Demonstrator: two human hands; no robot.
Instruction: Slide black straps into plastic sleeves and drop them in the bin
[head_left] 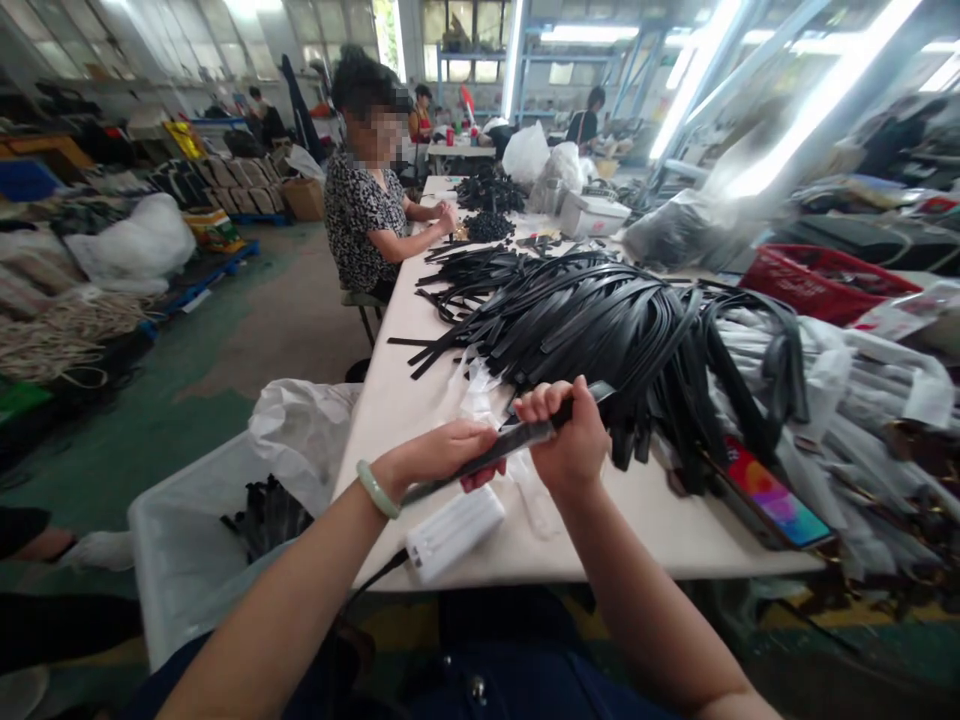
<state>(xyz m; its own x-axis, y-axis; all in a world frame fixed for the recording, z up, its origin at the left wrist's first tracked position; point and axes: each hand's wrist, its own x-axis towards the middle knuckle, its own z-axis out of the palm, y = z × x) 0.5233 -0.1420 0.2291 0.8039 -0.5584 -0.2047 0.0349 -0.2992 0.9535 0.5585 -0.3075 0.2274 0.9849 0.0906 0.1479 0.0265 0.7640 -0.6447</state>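
Observation:
Above the front edge of the table (386,420), my left hand (450,450) is closed round a black strap (517,437), which runs slantwise between both hands. My right hand (570,435) grips the strap's upper right part in a fist. The strap seems to have a clear plastic film around it. Just below my left hand lies a white box-shaped device (456,532) with a black cable. Behind my hands spreads a large pile of long black straps (577,310). Crumpled clear plastic (476,390) lies between the pile and my hands.
A phone (780,500) with a colourful screen lies at the right, beside plastic-wrapped bundles (862,390). A red bag (825,285) is behind them. Left of the table stands a white bin (172,530) with black pieces. A seated person (367,210) works at the table's far left side.

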